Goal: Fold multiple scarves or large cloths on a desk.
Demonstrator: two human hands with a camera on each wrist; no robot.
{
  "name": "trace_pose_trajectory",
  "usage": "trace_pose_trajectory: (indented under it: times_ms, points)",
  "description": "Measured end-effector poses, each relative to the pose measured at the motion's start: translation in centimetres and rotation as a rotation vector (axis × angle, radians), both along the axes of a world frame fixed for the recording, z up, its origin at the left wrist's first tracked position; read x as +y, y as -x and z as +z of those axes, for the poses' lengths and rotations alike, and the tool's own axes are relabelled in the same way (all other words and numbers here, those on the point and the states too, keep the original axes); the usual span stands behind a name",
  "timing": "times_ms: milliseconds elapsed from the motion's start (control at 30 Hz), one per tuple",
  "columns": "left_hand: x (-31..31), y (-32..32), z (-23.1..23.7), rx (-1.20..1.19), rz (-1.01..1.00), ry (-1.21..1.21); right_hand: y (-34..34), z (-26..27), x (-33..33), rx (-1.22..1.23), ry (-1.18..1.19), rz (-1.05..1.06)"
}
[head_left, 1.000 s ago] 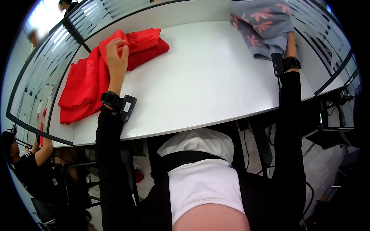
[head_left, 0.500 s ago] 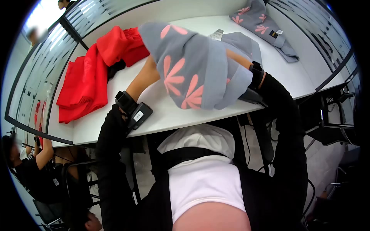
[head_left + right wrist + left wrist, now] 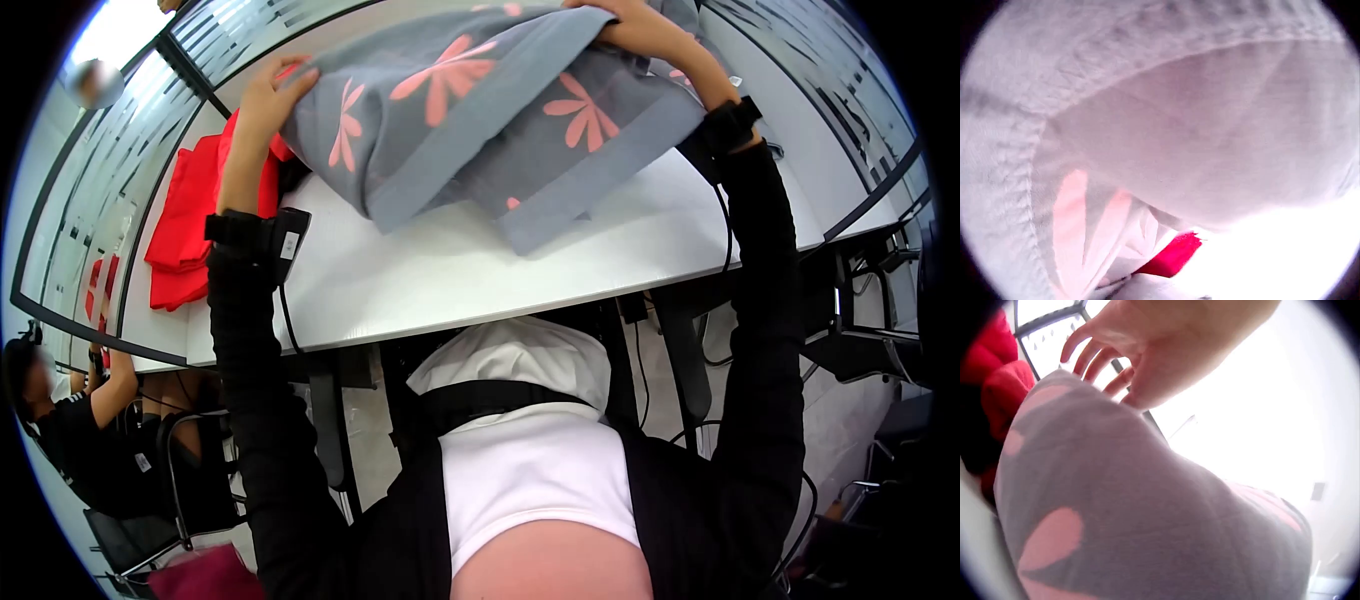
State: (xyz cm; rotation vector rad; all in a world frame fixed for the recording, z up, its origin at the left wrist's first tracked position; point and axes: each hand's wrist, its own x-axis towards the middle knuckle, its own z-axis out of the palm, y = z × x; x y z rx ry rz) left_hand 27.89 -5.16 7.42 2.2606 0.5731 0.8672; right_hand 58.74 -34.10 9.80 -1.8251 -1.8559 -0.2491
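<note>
A grey cloth [image 3: 400,140] with pink flower shapes and a wide hem hangs spread between both hands, above the white table. At its upper left corner the left hand [image 3: 262,110] pinches the edge between thumb and fingers. In the left wrist view the fingers of the left hand [image 3: 1141,353] curl at the cloth's top edge. The right hand [image 3: 645,28] grips the hem at the upper right, its fingertips partly hidden by the fabric. Close up, the grey cloth [image 3: 1222,137] fills most of the right wrist view, with the hand out of sight.
Folded red cloth [image 3: 190,200] lies at the table's left end, partly behind the left forearm. The white table [image 3: 400,290] has low partition panels along its back and sides. A seated person [image 3: 75,430] is at the far left, beyond the partition.
The right hand moved left from the far right with the grey cloth, then back right. The left hand left the red cloth and now holds the grey cloth, which has been stretched wide and raised.
</note>
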Motion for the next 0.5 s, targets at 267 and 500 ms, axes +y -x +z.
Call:
trace_pose_trajectory:
  times_ms: [267, 500]
  points:
    - [-15.7, 1.6, -0.7, 0.319, -0.203, -0.446, -0.8, -5.0, 2.6, 0.13, -0.032, -0.024]
    - [-12.9, 2.0, -3.2, 0.367, 0.158, -0.742, 3.9, -3.1, 0.9, 0.404, -0.021, -0.023]
